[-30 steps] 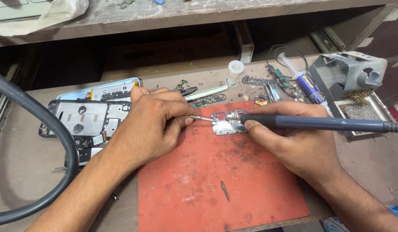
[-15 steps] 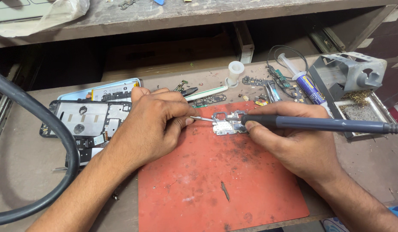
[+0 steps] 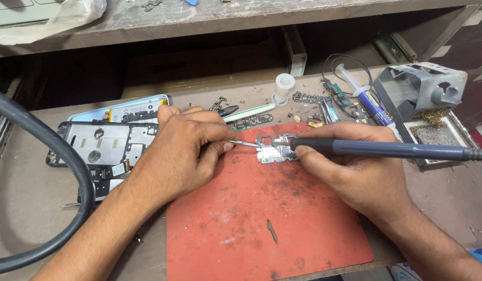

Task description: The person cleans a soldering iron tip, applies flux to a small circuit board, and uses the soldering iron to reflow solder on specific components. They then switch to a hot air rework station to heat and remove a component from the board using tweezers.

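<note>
While both hands meet over red mat (image 3: 261,224), small circuit board (image 3: 274,150) lies between them, long axis left-right. Left hand (image 3: 186,148) pinches tweezers (image 3: 245,143), tips on board's left edge. Right hand (image 3: 350,166) grips soldering iron (image 3: 386,150), tip at board's right end, equally near.

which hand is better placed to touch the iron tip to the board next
Right. The right hand already grips the soldering iron, its tip end at the circuit board on the red mat. The left hand holds tweezers against the board.
</note>
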